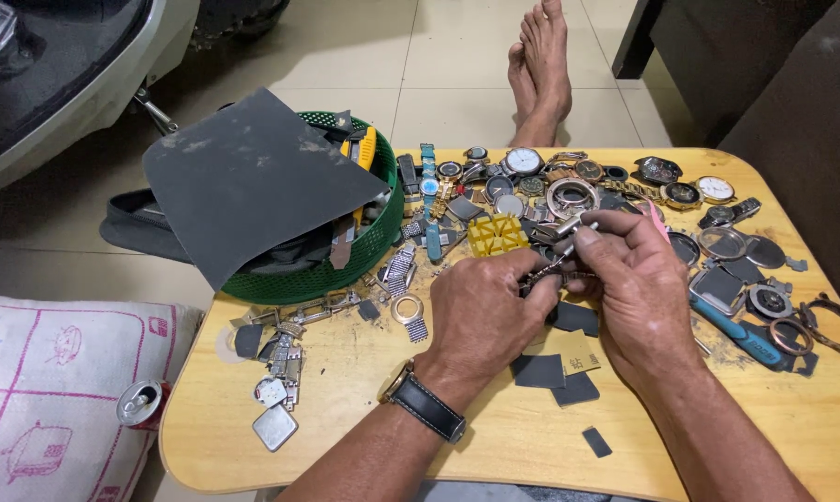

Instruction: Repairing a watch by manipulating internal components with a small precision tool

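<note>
Left hand [485,311] pinches a metal watch bracelet [542,270] above the tabletop [364,409]; right hand [629,279], fingers closed, holds a small metal tool [573,226]. Bracelet looks light, limp, slippery (grip link edges).

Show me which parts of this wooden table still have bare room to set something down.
Bare wood on the table lies along the near edge, between the square metal case and the left hand, and at the near right corner beyond the right hand. The far half is crowded with watches, beside the green basket.
</note>
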